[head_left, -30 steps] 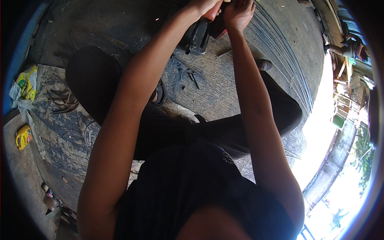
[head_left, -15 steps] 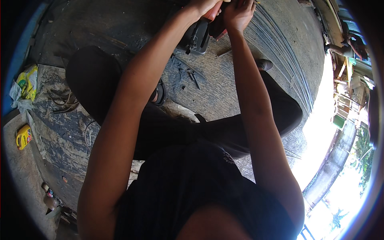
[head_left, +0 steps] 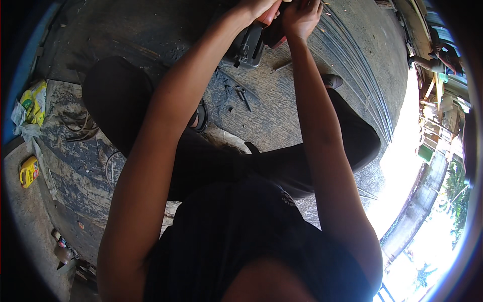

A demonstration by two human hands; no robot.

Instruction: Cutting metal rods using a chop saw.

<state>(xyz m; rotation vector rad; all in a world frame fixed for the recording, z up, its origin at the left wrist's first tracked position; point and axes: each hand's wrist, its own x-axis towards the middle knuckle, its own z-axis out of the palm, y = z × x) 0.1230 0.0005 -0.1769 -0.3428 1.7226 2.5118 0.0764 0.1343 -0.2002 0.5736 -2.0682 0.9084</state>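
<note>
A red and black power tool, which looks like a cut-off saw, stands on the floor at the top edge of the view, partly cut off. My left hand is closed around its orange-red handle. Close beside it, my right hand has its fingers curled at a dark part of the tool; what they grip is hidden. Small bright sparks show to the right of that hand. Under my forearms, a dark slim tool or bar piece lies among black dust.
Several long thin metal rods curve along the floor at right. A short metal piece lies by the tool. At left are a yellow bottle and a yellow-green bag. Another person is at the far right.
More sparks show to the right of my right hand. Both hands have stayed at the tool with hardly any movement.
</note>
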